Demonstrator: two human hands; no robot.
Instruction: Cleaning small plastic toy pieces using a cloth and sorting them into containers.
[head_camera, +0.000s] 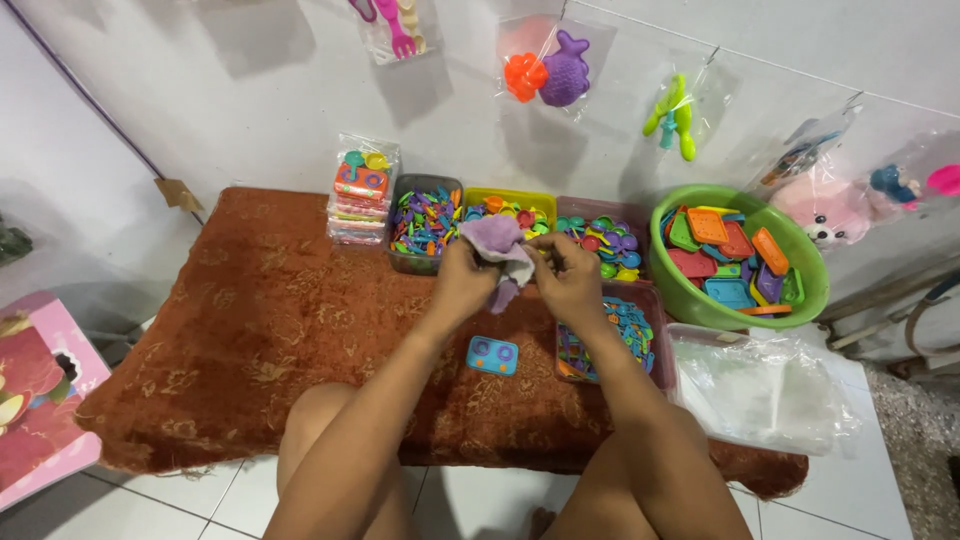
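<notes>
On the rust rug (250, 330), one wrapped toy pack (360, 192) stands left of three small tubs (425, 222) of bits too tiny to count. Left hand (462, 282) and right hand (572, 278) each keep a closed grip on one purple bag (497, 245), partly hiding it. One blue tile (492, 355) lies below; a green basin (745, 255) sits right.

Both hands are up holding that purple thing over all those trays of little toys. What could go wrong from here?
The purple piece is pinched between the left hand and right hand right above the open trays; a slip could drop it among the small parts. The forearms hang over the blue toy stove and could knock it. The green basin sits at the mat's corner and might tip.
</notes>
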